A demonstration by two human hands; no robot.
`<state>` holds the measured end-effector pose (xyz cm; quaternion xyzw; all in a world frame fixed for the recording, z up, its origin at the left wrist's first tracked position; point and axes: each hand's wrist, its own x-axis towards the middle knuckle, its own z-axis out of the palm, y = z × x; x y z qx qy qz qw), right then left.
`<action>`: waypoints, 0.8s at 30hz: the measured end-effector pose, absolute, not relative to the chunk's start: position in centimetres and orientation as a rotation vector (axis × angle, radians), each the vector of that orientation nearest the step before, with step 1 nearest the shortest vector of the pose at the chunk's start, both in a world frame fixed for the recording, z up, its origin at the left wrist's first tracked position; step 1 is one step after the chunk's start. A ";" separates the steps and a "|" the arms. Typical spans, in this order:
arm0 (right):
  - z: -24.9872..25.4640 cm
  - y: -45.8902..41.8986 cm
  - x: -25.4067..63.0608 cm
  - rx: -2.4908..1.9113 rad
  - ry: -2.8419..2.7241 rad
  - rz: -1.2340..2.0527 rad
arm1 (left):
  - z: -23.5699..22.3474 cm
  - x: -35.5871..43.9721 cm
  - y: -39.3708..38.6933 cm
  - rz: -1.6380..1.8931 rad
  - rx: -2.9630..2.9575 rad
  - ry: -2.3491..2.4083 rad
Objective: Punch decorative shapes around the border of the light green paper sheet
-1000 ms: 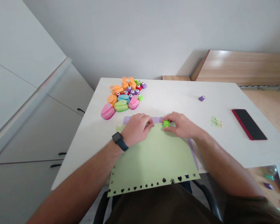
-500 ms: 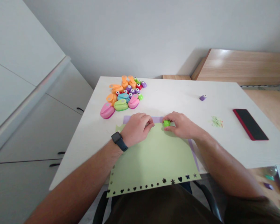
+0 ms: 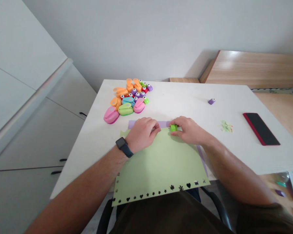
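With the clock centred on the light green sheet [image 3: 161, 162], the right hand [image 3: 189, 130] sits at 1 o'clock, thumb and fingers closed round a small green punch [image 3: 173, 128] at the sheet's far edge. The left hand [image 3: 142, 135], at 11, pinches that same edge; a dark watch [image 3: 124, 147] circles its wrist. Punched shapes line the sheet's near border, which overhangs the white table [image 3: 180, 100] at 6 o'clock. A purple sheet [image 3: 164, 124] shows beneath, at 12 and along the right side. Farther out at 11, orange, pink, blue, green, red and purple punches [image 3: 126, 109] crowd together. One purple punch [image 3: 211, 101] lies alone at 1, pale paper scraps [image 3: 226, 126] at 2, and a black, red-edged slab [image 3: 262, 129] between 2 and 3. Around the table stand white cabinets [image 3: 34, 130] with dark handles at 9 to 10, a plain pale wall [image 3: 136, 39] at 12, and a wood-grain panel [image 3: 254, 68] between 1 and 2.
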<state>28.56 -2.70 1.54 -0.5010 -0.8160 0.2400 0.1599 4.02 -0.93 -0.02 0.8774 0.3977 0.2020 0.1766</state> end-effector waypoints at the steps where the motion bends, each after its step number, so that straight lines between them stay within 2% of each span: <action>1: 1.6 -2.7 28.5 -1.438 -2.332 0.689 | 0.0 4.0 -0.9 0.571 2.485 1.125; 24: 1.4 -2.6 28.4 -1.431 -2.353 0.696 | -0.4 6.9 -1.3 0.598 2.503 1.028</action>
